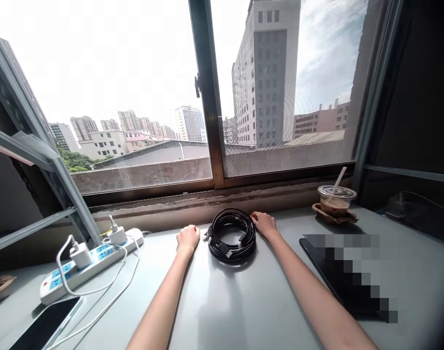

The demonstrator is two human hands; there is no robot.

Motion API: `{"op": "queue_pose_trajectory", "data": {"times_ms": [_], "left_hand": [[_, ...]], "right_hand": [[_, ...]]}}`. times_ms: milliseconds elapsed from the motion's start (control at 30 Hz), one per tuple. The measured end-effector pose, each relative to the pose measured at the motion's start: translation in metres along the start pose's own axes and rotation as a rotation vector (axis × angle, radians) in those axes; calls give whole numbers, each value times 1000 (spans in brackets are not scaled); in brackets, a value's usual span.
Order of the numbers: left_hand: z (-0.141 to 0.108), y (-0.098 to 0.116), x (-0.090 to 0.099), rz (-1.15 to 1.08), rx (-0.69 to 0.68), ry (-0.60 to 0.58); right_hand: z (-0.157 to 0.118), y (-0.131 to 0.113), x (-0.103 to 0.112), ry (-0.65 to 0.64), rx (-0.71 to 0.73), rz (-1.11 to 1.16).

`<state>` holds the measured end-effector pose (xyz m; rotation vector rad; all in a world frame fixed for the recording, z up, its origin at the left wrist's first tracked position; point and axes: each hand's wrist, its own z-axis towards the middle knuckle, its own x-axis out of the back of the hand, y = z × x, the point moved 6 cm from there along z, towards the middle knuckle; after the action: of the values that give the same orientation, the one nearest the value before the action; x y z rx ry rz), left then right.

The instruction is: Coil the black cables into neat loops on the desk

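A coil of black cable (250, 248) with connector ends showing lies on the grey table (222, 301), near the window sill. Just left of the coil, my left hand (188, 237) rests on the table in a loose fist, apart from the cable; nothing shows in it. At the coil's upper right edge is my right hand (264, 224), its fingers curled and close against the cable. Whether those fingers grip the cable or only lie beside it cannot be made out.
A white power strip (94, 265) with two plugged chargers and loose white cords is at left, a phone (46, 325) below it. At right are a dark, partly pixelated flat object (338, 277) and a lidded drink cup (334, 200) in a brown holder.
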<state>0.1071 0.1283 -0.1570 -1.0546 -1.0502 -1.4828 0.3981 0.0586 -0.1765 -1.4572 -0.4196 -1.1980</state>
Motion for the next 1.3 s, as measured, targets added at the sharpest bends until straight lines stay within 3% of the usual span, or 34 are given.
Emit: {"op": "queue_pose_trajectory", "data": {"times_ms": [200, 1300], "left_hand": [[0, 0, -2, -11, 3, 3], [-6, 1, 1, -24, 22, -5]], "right_hand": [[1, 7, -2, 2, -129, -190], [-6, 5, 1, -40, -89, -231]]}}
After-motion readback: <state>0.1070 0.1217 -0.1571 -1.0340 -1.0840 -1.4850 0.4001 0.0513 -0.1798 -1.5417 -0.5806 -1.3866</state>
